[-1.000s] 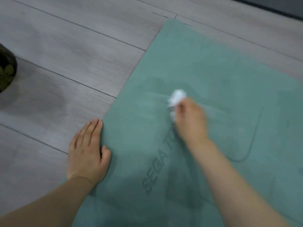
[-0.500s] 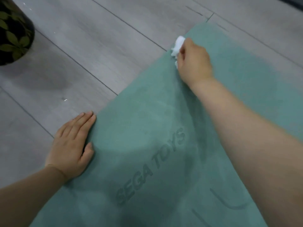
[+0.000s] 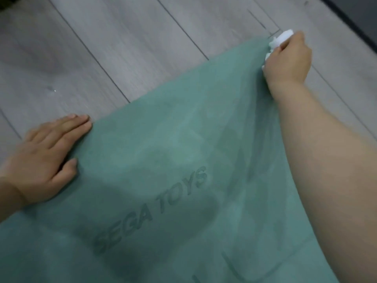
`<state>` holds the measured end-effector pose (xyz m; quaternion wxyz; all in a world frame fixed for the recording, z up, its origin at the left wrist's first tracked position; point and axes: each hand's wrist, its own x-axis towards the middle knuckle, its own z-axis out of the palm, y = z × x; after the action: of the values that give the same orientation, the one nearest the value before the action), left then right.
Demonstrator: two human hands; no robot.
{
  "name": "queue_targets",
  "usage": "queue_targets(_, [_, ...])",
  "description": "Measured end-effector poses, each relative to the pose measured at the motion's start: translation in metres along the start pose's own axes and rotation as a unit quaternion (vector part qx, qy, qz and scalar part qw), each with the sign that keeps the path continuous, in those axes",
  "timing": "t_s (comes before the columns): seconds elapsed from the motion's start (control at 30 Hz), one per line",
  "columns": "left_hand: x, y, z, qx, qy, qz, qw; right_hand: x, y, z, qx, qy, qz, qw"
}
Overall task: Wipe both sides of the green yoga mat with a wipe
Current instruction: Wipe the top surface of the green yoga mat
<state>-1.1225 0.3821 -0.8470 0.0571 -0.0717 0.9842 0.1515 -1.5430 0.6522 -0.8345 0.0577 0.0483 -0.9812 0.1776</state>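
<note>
The mat [image 3: 163, 170] lies flat on the grey plank floor [image 3: 122, 48] and fills the near and right part of my view, one corner pointing to the far right. The words SEGA TOYS [image 3: 151, 213] are pressed into its surface, running from near left up toward the middle, and a thin curved line [image 3: 240, 270] is embossed close to the near edge.

My right hand [image 3: 287, 58] is stretched out to that far corner, fingers curled tight round a crumpled white wipe [image 3: 280, 40]. The wipe bulges out past my knuckles on the far-left side of the fist, right at the mat's corner. Whether it presses on the mat or on the floor there, I cannot tell. My right forearm crosses the mat from the near right.

My left hand [image 3: 47, 158] lies flat and relaxed at the mat's left edge, fingers straight and together on the floor just beside the edge, thumb on the mat itself. It holds nothing.
</note>
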Motion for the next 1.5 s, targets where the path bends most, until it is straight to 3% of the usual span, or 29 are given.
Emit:
queue_targets(0.07, [-0.001, 0.002, 0.002, 0.012, 0.005, -0.001, 1.000, -0.050, -0.024, 0.006, 0.075, -0.049, -0.113, 0.990])
queue_targets(0.1, [-0.001, 0.002, 0.002, 0.018, 0.005, -0.004, 1.000, -0.088, -0.036, 0.009, 0.130, -0.091, -0.202, 0.966])
queue_targets(0.17, [-0.001, 0.002, 0.001, 0.026, 0.008, -0.011, 1.000, -0.179, -0.045, -0.001, 0.155, -0.184, -0.400, 0.884])
queue_targets(0.23, [-0.002, 0.002, 0.000, 0.038, 0.016, -0.012, 0.999, -0.228, -0.038, -0.021, 0.135, -0.235, -0.507, 0.818])
queue_targets(0.27, [-0.002, 0.003, 0.000, 0.050, 0.016, -0.014, 0.999, -0.224, -0.032, -0.023, 0.123, -0.242, -0.522, 0.809])
queue_targets(0.3, [-0.001, 0.005, 0.000, 0.064, 0.006, -0.018, 0.998, -0.208, -0.027, -0.020, 0.095, -0.221, -0.512, 0.825])
queue_targets(0.37, [0.000, 0.010, -0.003, 0.093, -0.015, -0.036, 0.995, -0.155, -0.020, -0.011, 0.046, -0.153, -0.431, 0.888])
queue_targets(0.43, [-0.008, 0.019, -0.006, 0.111, -0.002, -0.098, 0.989, -0.109, -0.015, -0.008, 0.039, -0.142, -0.313, 0.938])
queue_targets(0.63, [-0.038, 0.173, 0.067, 0.031, 0.088, -0.374, 0.923, -0.094, -0.025, 0.000, -0.072, -0.133, -0.368, 0.917])
queue_targets(0.7, [-0.030, 0.198, 0.074, 0.023, 0.103, -0.412, 0.905, -0.095, -0.017, -0.006, -0.056, -0.136, -0.403, 0.903])
queue_targets(0.77, [-0.028, 0.199, 0.070, 0.027, 0.106, -0.413, 0.904, -0.118, -0.011, -0.018, -0.007, -0.168, -0.471, 0.866])
queue_targets(0.9, [-0.032, 0.198, 0.068, 0.024, 0.122, -0.415, 0.901, -0.192, -0.016, -0.042, 0.035, -0.339, -0.636, 0.693])
queue_targets(0.93, [-0.030, 0.199, 0.067, 0.025, 0.126, -0.417, 0.900, -0.190, -0.016, -0.041, 0.025, -0.351, -0.652, 0.672])
queue_targets(0.97, [-0.029, 0.199, 0.067, 0.023, 0.129, -0.415, 0.900, -0.175, -0.014, -0.038, 0.025, -0.337, -0.644, 0.686])
queue_targets(1.0, [-0.028, 0.198, 0.067, 0.017, 0.131, -0.414, 0.901, -0.151, -0.008, -0.032, 0.033, -0.307, -0.616, 0.725])
queue_targets(1.1, [-0.029, 0.198, 0.066, 0.014, 0.136, -0.417, 0.899, -0.051, 0.032, -0.023, 0.035, -0.187, -0.416, 0.889])
queue_targets(1.13, [-0.028, 0.200, 0.067, 0.015, 0.134, -0.417, 0.899, -0.022, 0.048, -0.027, 0.015, -0.158, -0.336, 0.928])
queue_targets(1.23, [-0.030, 0.200, 0.066, 0.015, 0.130, -0.420, 0.898, 0.004, 0.063, -0.033, -0.004, -0.133, -0.183, 0.974])
queue_targets(1.3, [-0.030, 0.200, 0.065, 0.014, 0.127, -0.423, 0.897, -0.024, 0.043, -0.025, 0.031, -0.125, -0.201, 0.971])
queue_targets(1.37, [-0.028, 0.199, 0.065, 0.020, 0.121, -0.421, 0.899, -0.089, 0.015, -0.015, 0.095, -0.154, -0.325, 0.928])
queue_targets(1.4, [-0.028, 0.199, 0.065, 0.021, 0.119, -0.421, 0.899, -0.134, 0.002, -0.016, 0.117, -0.206, -0.409, 0.881])
queue_targets(1.5, [-0.030, 0.198, 0.066, 0.023, 0.123, -0.418, 0.900, -0.232, -0.012, -0.036, 0.115, -0.323, -0.646, 0.682])
